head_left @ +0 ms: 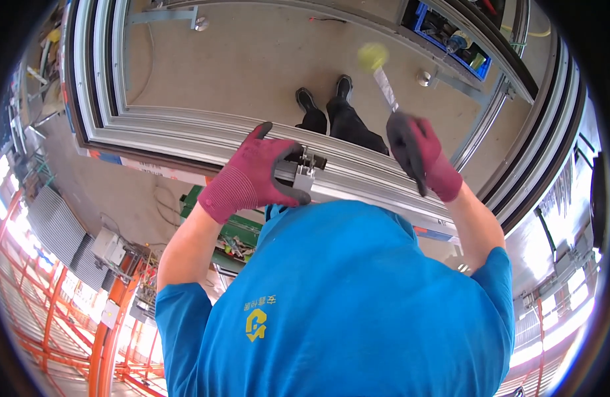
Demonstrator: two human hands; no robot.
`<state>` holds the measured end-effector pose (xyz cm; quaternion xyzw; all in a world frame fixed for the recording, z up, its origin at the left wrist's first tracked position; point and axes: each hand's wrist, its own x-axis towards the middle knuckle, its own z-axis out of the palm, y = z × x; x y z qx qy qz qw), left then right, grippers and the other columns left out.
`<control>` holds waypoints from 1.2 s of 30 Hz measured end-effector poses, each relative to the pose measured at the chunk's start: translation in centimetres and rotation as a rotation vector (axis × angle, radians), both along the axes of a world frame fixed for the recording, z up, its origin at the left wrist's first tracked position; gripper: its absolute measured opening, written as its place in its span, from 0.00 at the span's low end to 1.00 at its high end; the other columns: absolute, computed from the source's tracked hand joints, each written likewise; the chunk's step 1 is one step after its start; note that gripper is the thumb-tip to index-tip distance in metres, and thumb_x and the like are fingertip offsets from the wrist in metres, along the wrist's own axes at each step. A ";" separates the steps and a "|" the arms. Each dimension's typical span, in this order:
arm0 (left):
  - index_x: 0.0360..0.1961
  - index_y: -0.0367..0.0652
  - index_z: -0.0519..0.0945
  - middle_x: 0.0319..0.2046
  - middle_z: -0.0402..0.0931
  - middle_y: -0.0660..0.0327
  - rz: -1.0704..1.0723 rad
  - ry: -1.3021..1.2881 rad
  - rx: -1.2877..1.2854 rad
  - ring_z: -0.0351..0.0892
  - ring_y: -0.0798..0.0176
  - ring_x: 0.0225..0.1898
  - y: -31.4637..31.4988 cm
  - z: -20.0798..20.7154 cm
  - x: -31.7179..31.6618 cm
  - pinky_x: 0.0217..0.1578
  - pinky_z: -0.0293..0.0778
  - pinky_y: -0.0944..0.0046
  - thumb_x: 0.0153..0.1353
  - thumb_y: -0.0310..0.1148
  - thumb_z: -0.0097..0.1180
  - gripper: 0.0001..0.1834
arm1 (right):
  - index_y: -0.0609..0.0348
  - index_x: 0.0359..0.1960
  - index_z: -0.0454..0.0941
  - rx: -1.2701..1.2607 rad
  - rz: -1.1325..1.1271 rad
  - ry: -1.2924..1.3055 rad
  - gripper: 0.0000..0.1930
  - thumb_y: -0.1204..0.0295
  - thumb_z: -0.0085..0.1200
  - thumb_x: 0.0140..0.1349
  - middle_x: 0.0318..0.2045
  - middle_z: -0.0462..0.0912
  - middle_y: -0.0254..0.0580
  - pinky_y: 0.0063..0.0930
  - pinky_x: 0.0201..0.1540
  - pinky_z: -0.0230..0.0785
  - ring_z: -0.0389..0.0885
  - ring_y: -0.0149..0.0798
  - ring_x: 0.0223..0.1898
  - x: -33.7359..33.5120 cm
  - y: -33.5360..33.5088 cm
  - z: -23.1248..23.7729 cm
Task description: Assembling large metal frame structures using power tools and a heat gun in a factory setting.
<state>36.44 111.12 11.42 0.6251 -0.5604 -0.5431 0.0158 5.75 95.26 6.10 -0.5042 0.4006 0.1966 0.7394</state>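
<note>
Both my hands wear maroon gloves with dark palms and fingertips. My left hand (252,173) curves thumb and fingers round a small metal fitting (305,173) on the near rail of an aluminium frame (179,132). In my right hand (421,155), closed round its handle, is a mallet (385,89) with a yellow-green head, raised to the right of the fitting and pointing away from me. The mallet head is smeared by motion. The hand hides the lower part of the handle.
A blue crate (444,49) with tools and a power drill (457,43) sits at the far right. Below the left forearm is a green bin (242,231) of loose parts. My shoes (306,99) stand on the floor inside the frame's outline. Orange steelwork (109,331) rises at the left.
</note>
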 end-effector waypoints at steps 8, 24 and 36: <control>0.57 0.39 0.81 0.51 0.84 0.50 0.008 0.050 -0.078 0.80 0.45 0.58 -0.1 -0.8 0.0 0.74 0.59 0.46 0.40 0.56 0.81 0.46 | 0.61 0.41 0.80 -0.145 -0.133 -0.058 0.19 0.57 0.44 0.78 0.21 0.76 0.36 0.25 0.24 0.67 0.75 0.27 0.21 0.8 -1.1 1.3; 0.66 0.40 0.71 0.60 0.73 0.58 1.003 0.328 -0.955 0.73 0.63 0.63 9.4 3.6 -4.8 0.65 0.69 0.58 0.43 0.32 0.84 0.48 | 0.65 0.65 0.71 -0.414 0.249 -0.460 0.24 0.73 0.56 0.69 0.50 0.86 0.52 0.40 0.48 0.78 0.87 0.45 0.48 8.5 8.6 4.8; 0.67 0.38 0.68 0.57 0.76 0.56 2.154 0.420 -1.309 0.79 0.60 0.58 37.6 -1.5 -6.7 0.60 0.77 0.56 0.44 0.33 0.84 0.50 | 0.60 0.54 0.82 -0.483 1.016 -0.670 0.16 0.77 0.62 0.64 0.38 0.88 0.47 0.35 0.46 0.78 0.87 0.37 0.40 23.4 36.3 7.2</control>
